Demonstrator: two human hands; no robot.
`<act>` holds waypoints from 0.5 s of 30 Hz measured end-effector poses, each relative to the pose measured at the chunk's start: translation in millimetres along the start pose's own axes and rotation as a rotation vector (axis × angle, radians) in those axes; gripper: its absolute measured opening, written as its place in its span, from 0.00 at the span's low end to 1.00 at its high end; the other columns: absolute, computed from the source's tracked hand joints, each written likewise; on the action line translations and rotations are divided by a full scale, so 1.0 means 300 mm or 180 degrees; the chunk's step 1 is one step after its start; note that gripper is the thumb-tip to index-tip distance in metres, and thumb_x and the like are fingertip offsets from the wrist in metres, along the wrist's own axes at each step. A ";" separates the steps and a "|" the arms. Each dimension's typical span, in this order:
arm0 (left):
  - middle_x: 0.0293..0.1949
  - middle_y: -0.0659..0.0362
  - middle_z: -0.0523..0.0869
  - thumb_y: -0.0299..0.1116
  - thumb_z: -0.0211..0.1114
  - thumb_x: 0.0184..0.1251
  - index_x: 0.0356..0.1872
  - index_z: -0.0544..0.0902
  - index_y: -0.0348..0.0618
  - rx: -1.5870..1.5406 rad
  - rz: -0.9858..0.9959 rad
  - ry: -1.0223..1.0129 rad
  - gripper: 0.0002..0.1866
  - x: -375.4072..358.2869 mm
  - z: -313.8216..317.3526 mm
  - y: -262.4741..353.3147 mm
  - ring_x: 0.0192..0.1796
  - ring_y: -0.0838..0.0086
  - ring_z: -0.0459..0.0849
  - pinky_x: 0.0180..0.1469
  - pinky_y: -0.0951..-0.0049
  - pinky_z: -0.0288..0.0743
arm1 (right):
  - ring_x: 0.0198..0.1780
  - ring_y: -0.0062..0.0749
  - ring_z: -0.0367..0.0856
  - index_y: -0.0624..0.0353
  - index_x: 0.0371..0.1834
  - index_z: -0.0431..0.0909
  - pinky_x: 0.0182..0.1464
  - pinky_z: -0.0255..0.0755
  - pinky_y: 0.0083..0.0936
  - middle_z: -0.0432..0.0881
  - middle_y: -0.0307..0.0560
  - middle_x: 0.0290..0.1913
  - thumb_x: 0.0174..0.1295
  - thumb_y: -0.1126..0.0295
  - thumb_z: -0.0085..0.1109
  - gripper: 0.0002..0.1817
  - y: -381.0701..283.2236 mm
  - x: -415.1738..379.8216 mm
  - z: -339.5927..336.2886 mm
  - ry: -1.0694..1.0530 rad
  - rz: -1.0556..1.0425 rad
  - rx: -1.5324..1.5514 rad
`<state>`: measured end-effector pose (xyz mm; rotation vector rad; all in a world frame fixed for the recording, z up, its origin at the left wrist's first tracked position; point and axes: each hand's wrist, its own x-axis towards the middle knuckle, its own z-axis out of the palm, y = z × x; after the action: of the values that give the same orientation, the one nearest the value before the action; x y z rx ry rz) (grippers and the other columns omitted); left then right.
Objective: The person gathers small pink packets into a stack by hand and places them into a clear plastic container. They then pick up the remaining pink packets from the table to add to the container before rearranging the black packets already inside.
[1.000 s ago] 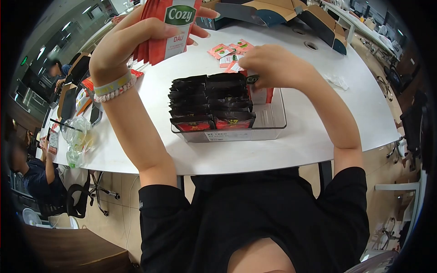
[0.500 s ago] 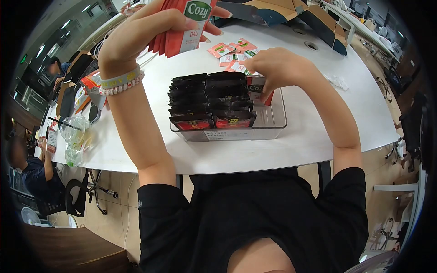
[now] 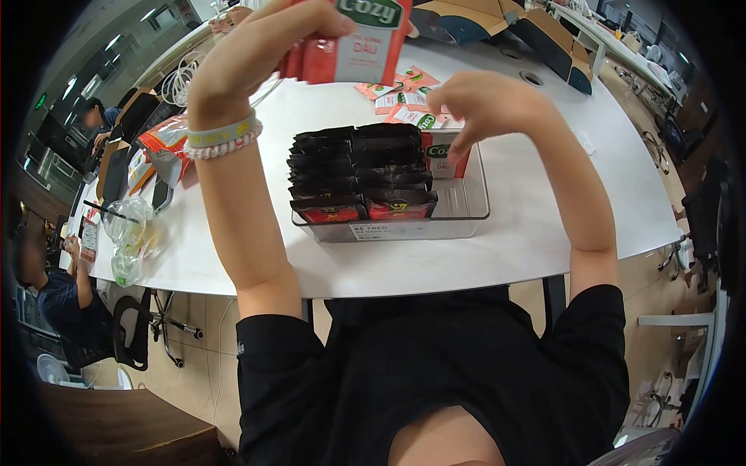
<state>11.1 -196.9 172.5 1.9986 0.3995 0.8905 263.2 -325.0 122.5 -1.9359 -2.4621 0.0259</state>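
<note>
My left hand, raised over the far left of the table, is closed on a stack of red and white Cozy tea sachets. Below it a clear plastic bin holds two rows of black sachets with red fronts. In the bin's right part, at the back, stands a red Cozy sachet. Just above that sachet is my right hand, its thumb and fingers apart and nothing visible between them. Behind the bin several pinkish Cozy sachets lie loose on the white table.
Opened dark cardboard boxes stand at the table's far right. On the left are a clear plastic bag with a straw, a red snack-like bag and a coiled white cable. A seated person is at far left.
My right hand has lifted up off the red sachet, which now stands by itself in the bin. My left hand has moved to the right with its stack, turning the front sachet more towards me.
</note>
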 end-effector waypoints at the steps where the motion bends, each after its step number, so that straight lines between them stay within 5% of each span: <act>1: 0.43 0.52 0.84 0.31 0.61 0.58 0.49 0.78 0.31 -0.0051 -0.0050 -0.0179 0.19 0.007 0.062 0.026 0.42 0.73 0.84 0.47 0.77 0.77 | 0.47 0.37 0.77 0.56 0.46 0.76 0.44 0.70 0.30 0.79 0.43 0.40 0.38 0.57 0.78 0.31 0.010 -0.010 -0.017 0.0192 -0.0030 0.0160; 4: 0.38 0.58 0.84 0.34 0.68 0.55 0.51 0.78 0.37 0.1166 0.0212 -0.0328 0.21 0.037 0.104 0.029 0.38 0.79 0.82 0.40 0.78 0.77 | 0.43 0.32 0.78 0.58 0.48 0.75 0.41 0.71 0.28 0.80 0.41 0.38 0.38 0.54 0.77 0.34 0.011 -0.031 -0.087 0.1043 0.0005 0.0711; 5: 0.37 0.55 0.83 0.32 0.64 0.59 0.57 0.72 0.34 0.1089 -0.0243 -0.1053 0.25 0.064 0.103 0.045 0.35 0.77 0.82 0.36 0.77 0.76 | 0.42 0.32 0.79 0.59 0.48 0.75 0.40 0.71 0.27 0.80 0.42 0.38 0.40 0.56 0.77 0.33 0.009 -0.035 -0.098 0.1507 -0.0309 0.0655; 7: 0.35 0.55 0.83 0.31 0.64 0.60 0.60 0.70 0.33 0.0985 -0.0510 -0.1497 0.26 0.074 0.158 0.088 0.33 0.77 0.81 0.34 0.77 0.75 | 0.39 0.30 0.80 0.61 0.48 0.75 0.38 0.72 0.27 0.80 0.43 0.39 0.42 0.59 0.76 0.30 0.000 -0.045 -0.119 0.2424 -0.0957 0.0544; 10: 0.36 0.58 0.84 0.32 0.71 0.53 0.50 0.78 0.37 0.0787 -0.0013 -0.0975 0.23 0.052 0.204 0.016 0.36 0.79 0.82 0.37 0.78 0.76 | 0.37 0.25 0.82 0.62 0.46 0.78 0.39 0.74 0.18 0.83 0.42 0.38 0.48 0.71 0.73 0.22 -0.040 -0.063 -0.164 0.1931 -0.1122 0.1090; 12: 0.37 0.55 0.84 0.29 0.70 0.54 0.50 0.78 0.35 0.0411 0.0243 -0.1016 0.21 0.051 0.216 0.014 0.37 0.76 0.85 0.38 0.77 0.79 | 0.37 0.26 0.81 0.63 0.49 0.77 0.39 0.74 0.19 0.82 0.43 0.39 0.47 0.67 0.74 0.25 -0.076 -0.098 -0.182 0.1888 -0.1037 0.1168; 15: 0.28 0.62 0.81 0.34 0.61 0.66 0.64 0.67 0.36 -0.0017 0.0018 -0.1997 0.27 0.074 0.186 0.048 0.24 0.83 0.75 0.24 0.81 0.68 | 0.35 0.29 0.80 0.62 0.47 0.76 0.37 0.73 0.22 0.80 0.41 0.36 0.46 0.66 0.73 0.25 0.010 -0.095 -0.163 0.1828 -0.0680 0.1232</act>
<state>65.7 -225.4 174.4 2.1459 0.0328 0.2314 273.8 -351.7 171.5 -1.2922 -2.0707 -0.0458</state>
